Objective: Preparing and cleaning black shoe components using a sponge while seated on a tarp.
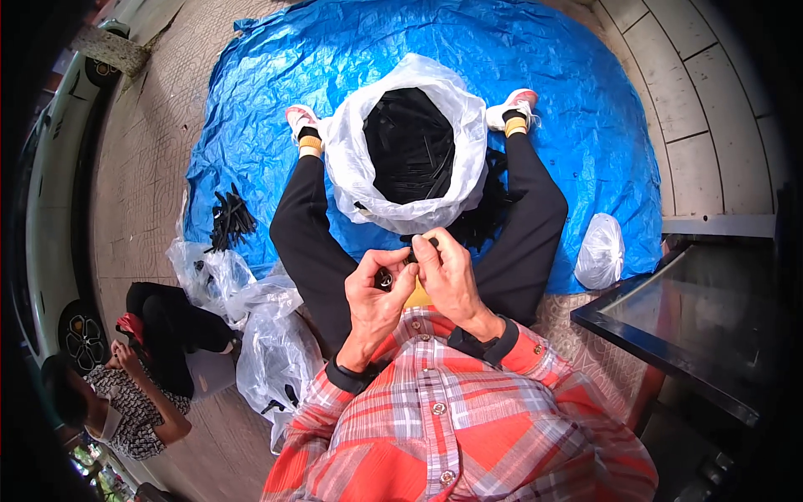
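My left hand (pixel 379 294) and my right hand (pixel 452 283) meet in front of my chest, fingers pinched closed. Between the fingertips is a small black piece (pixel 411 256), mostly covered, so its exact kind is unclear. Something dark also shows inside the curl of my left fingers. Just beyond the hands, between my spread legs, stands a large white translucent plastic bag (pixel 345 163), its mouth wide open. Many thin black strips (pixel 410 146) fill it. More loose black strips (pixel 485 209) lie against the bag's right side, partly hidden by my leg.
A blue tarpaulin (pixel 577 125) spreads under the bag. At its left lies a small heap of black strips (pixel 232 217), near crumpled clear bags (pixel 272 356). A tied white bag (pixel 600 251) and a dark-framed table (pixel 669 335) are right. Another person (pixel 138 376) sits left, near a parked car (pixel 58 192).
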`<action>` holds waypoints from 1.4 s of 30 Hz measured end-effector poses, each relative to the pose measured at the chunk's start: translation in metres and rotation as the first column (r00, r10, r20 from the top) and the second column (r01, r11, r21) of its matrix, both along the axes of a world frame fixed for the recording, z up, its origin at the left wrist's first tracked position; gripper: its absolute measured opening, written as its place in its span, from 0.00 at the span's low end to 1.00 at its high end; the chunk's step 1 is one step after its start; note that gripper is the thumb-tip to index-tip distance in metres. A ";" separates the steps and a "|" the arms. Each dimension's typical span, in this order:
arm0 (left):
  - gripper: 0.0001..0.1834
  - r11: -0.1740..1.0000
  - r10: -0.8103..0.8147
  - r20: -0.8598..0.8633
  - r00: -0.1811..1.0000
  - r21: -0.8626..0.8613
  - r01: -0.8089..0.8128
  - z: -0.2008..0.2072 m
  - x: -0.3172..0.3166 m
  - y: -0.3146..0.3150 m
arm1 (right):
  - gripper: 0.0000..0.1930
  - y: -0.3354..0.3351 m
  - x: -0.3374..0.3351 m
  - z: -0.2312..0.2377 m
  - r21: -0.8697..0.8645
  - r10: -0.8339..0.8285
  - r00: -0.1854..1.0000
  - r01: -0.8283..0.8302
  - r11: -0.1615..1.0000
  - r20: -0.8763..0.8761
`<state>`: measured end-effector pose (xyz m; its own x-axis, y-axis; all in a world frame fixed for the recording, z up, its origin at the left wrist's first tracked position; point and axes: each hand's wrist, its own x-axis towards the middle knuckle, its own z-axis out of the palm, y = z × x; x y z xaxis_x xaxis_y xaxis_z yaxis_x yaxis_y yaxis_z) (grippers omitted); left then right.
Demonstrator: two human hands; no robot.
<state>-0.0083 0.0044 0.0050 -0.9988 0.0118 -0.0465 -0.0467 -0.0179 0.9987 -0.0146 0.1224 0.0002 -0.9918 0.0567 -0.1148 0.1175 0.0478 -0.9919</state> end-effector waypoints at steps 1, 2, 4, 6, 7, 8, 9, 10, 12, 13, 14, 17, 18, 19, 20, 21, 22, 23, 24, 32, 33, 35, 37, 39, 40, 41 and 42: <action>0.08 0.996 0.006 0.049 0.999 0.084 -0.010 -0.005 0.001 -0.002 | 0.12 -0.001 0.000 0.005 -0.283 0.030 0.985 0.020 0.959 0.173; 0.08 0.996 0.008 0.051 0.999 0.085 -0.013 -0.008 0.003 -0.003 | 0.12 -0.002 0.000 0.007 -0.282 0.032 0.984 0.019 0.959 0.175; 0.08 0.950 -0.037 0.212 0.977 0.311 -0.032 -0.012 0.004 -0.005 | 0.12 -0.004 0.001 0.008 -0.534 0.044 0.954 0.126 0.836 0.296; 0.07 0.903 -0.074 0.244 0.967 0.428 -0.039 -0.011 0.004 -0.005 | 0.12 -0.003 0.000 0.008 -0.527 0.049 0.961 0.107 0.843 0.273; 0.05 0.842 -0.113 0.270 0.956 0.537 -0.052 -0.011 0.003 -0.005 | 0.12 -0.003 0.001 0.007 -0.428 0.035 0.978 0.058 0.902 0.207; 0.04 0.767 -0.155 0.290 0.944 0.638 -0.070 -0.010 0.002 -0.005 | 0.11 -0.003 0.001 0.006 -0.320 0.030 0.990 0.017 0.947 0.140; 0.04 0.769 -0.167 0.339 0.926 0.632 -0.092 -0.008 0.002 -0.005 | 0.11 -0.002 0.004 0.006 -0.213 0.034 0.991 -0.006 0.977 0.129; 0.04 0.770 -0.168 0.341 0.925 0.632 -0.093 -0.009 0.002 -0.007 | 0.11 -0.002 0.006 0.004 -0.214 0.033 0.991 -0.005 0.977 0.131; 0.05 0.717 -0.288 0.358 0.888 0.696 -0.048 -0.013 0.000 -0.010 | 0.11 -0.003 0.009 0.002 0.019 0.022 0.999 -0.022 1.000 -0.041; 0.05 0.721 -0.308 0.405 0.861 0.689 -0.067 -0.009 0.000 -0.011 | 0.11 -0.002 0.009 0.005 0.049 0.020 0.998 -0.017 0.999 -0.062; 0.05 0.723 -0.306 0.407 0.861 0.688 -0.068 -0.008 0.000 -0.011 | 0.11 0.001 0.009 0.006 0.047 0.020 0.998 -0.018 0.999 -0.061; 0.04 0.744 -0.334 0.416 0.846 0.668 -0.035 -0.006 0.000 -0.010 | 0.12 0.006 0.009 0.004 -0.128 0.057 0.996 -0.048 0.991 0.068; 0.04 0.767 -0.293 0.429 0.855 0.639 -0.057 -0.002 0.000 -0.007 | 0.12 0.006 0.010 0.006 -0.129 0.057 0.996 -0.048 0.990 0.069; 0.05 0.789 -0.251 0.440 0.862 0.609 -0.080 0.002 0.001 -0.005 | 0.12 0.006 0.010 0.009 -0.167 0.054 0.996 -0.042 0.985 0.068; 0.05 0.790 -0.250 0.440 0.862 0.608 -0.081 0.005 0.002 -0.003 | 0.12 0.006 0.010 0.012 -0.205 0.051 0.996 -0.036 0.978 0.067; 0.05 0.826 -0.209 0.450 0.868 0.557 -0.090 0.008 0.003 -0.002 | 0.12 0.007 0.010 0.014 -0.206 0.053 0.996 -0.038 0.978 0.068; 0.05 0.858 -0.166 0.458 0.873 0.503 -0.100 0.011 0.004 0.000 | 0.12 0.007 0.010 0.016 -0.260 0.052 0.996 -0.030 0.965 0.078; 0.05 0.869 -0.139 0.439 0.888 0.484 -0.103 0.013 0.004 0.001 | 0.11 0.007 0.010 0.016 -0.313 0.053 0.995 -0.022 0.950 0.089; 0.05 0.869 -0.138 0.439 0.888 0.484 -0.105 0.016 0.004 0.001 | 0.11 0.007 0.010 0.016 -0.313 0.054 0.995 -0.024 0.949 0.089; 0.03 0.902 -0.142 0.392 0.909 0.430 -0.045 0.025 0.004 -0.001 | 0.11 0.009 0.012 0.016 -0.599 0.097 0.978 0.034 0.800 0.185; 0.03 0.901 -0.140 0.391 0.909 0.431 -0.046 0.025 0.004 -0.001 | 0.11 0.009 0.013 0.016 -0.598 0.099 0.978 0.032 0.801 0.184; 0.03 0.890 -0.152 0.387 0.909 0.453 -0.044 0.024 0.004 -0.001 | 0.11 0.010 0.014 0.017 -0.656 0.117 0.969 0.056 0.753 0.216; 0.03 0.898 -0.143 0.397 0.906 0.438 -0.050 0.023 0.005 -0.001 | 0.11 0.009 0.014 0.019 -0.669 0.127 0.966 0.059 0.741 0.226; 0.03 0.905 -0.134 0.407 0.903 0.421 -0.056 0.023 0.006 -0.001 | 0.11 0.009 0.015 0.019 -0.682 0.137 0.962 0.063 0.729 0.235; 0.03 0.910 -0.131 0.391 0.911 0.411 -0.045 0.023 0.006 -0.001 | 0.11 0.009 0.015 0.019 -0.650 0.126 0.967 0.049 0.759 0.220; 0.03 0.916 -0.129 0.375 0.918 0.401 -0.035 0.024 0.006 -0.001 | 0.11 0.009 0.015 0.019 -0.616 0.115 0.972 0.036 0.787 0.204; 0.03 0.915 -0.127 0.375 0.918 0.401 -0.037 0.024 0.007 -0.001 | 0.11 0.009 0.015 0.019 -0.615 0.117 0.972 0.035 0.788 0.204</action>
<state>-0.0015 0.0039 0.0287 -0.8991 0.1559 -0.4091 -0.4364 -0.3924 0.8097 0.0005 0.1317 0.0187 -0.9352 -0.1405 -0.3251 0.3469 -0.5488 -0.7606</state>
